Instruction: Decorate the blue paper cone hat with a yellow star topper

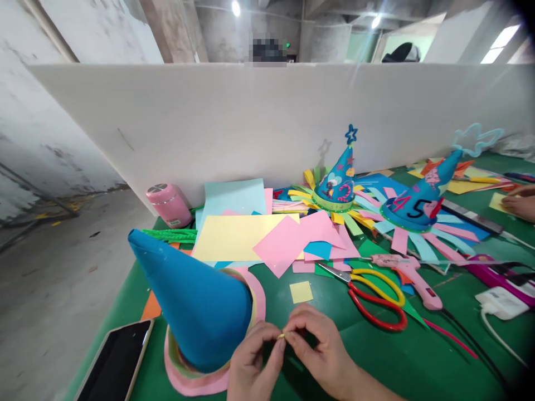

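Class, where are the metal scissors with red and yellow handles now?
In the head view, the scissors lie right of centre, beside the pink glue gun.

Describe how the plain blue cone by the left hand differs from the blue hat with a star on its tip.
Surface: the plain blue cone is undecorated; the star-topped hat carries colorful shapes.
Tip: the plain blue cone's is bare, while the star-topped hat's bears a blue star.
Base: the plain blue cone has a rounded, layered brim; the star-topped hat has separate strips fanning out.
Shared: both are blue and cone-shaped.
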{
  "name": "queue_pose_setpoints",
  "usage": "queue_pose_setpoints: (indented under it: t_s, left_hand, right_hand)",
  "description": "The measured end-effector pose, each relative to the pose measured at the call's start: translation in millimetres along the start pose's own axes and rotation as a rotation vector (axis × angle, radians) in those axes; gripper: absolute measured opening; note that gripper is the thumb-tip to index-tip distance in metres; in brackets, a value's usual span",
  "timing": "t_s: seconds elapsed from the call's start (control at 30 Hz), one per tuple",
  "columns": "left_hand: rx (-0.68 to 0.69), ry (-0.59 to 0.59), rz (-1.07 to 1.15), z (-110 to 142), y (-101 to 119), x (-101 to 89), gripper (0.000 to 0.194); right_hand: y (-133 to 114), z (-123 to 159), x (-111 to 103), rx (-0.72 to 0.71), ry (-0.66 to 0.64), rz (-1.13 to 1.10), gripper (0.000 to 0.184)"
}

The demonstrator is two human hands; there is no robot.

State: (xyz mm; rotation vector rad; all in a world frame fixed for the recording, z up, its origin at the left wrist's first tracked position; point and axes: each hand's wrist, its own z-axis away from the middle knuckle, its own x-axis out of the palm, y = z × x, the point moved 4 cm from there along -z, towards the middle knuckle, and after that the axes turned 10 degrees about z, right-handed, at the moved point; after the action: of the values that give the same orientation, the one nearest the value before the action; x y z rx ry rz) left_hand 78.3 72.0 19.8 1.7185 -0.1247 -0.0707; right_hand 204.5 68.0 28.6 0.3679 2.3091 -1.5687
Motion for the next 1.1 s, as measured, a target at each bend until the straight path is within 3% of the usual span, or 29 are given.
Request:
queue_pose_setpoints:
  t_s: [0.13,0.2,0.33,0.47,0.6,0.77,1.1]
  left_hand:
    - [0.011,0.034,0.014,1,-2,-0.6,0.007]
    - [-0.008,0.045,0.002,1,-2,-0.9,0.008]
    - [-0.049,0.029,-0.027,0,0,0.2,0.012]
    - [-0.05,-0.046,-0.073,0,2,3.8,0.011]
    - [-0.046,-0.058,-0.086,-1,-1,5.8,0.009]
    - [-0.082,-0.02,-0.068,-1,-1,8.6,0.011]
    - [-0.111,-0.01,-0.027,1,17,25.0,0.013]
  right_hand:
    - [2,-1,-16,-0.004,-0.029,0.077,0.012]
    - [14,3,-43,0.043,0.024,0.22,0.014]
    - [54,24,-117,0.223,0.213,0.74,0.017]
    - [87,38,-157,0.334,0.112,1.051,0.022]
    - [96,31,-162,0.401,-0.04,1.056,0.023]
    - [89,16,-159,0.36,-0.233,1.043,0.022]
    - [82,1,-153,0.3,-0.355,1.228,0.013]
